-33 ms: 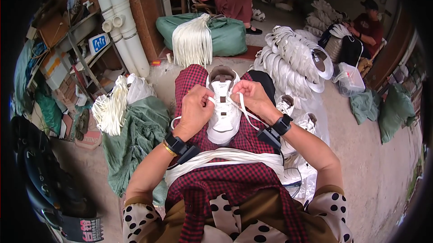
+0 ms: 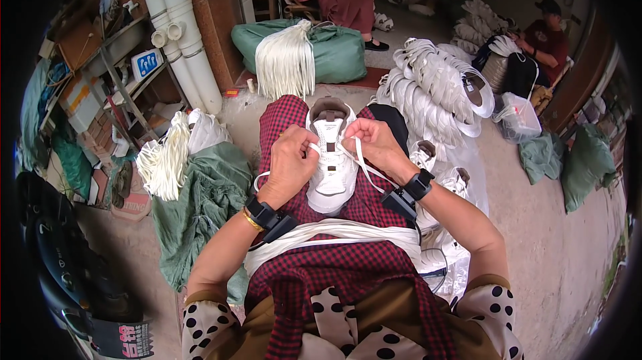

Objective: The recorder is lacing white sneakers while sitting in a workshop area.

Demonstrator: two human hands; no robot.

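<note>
A white sneaker with a brown lining rests on my lap, its toe toward me. My left hand is closed in a pinch on a white shoelace at the left side of the shoe. On the right side, my right hand pinches the other stretch of shoelace, whose loose end hangs down over my wrist. Both hands touch or nearly touch the eyelet edges. A bundle of white laces lies across my lap on the red checked cloth.
Stacked white shoe parts and more sneakers stand at my right. White laces hang over a green sack ahead; others lie on a green bag at left. A scooter stands near left. Two people sit further back.
</note>
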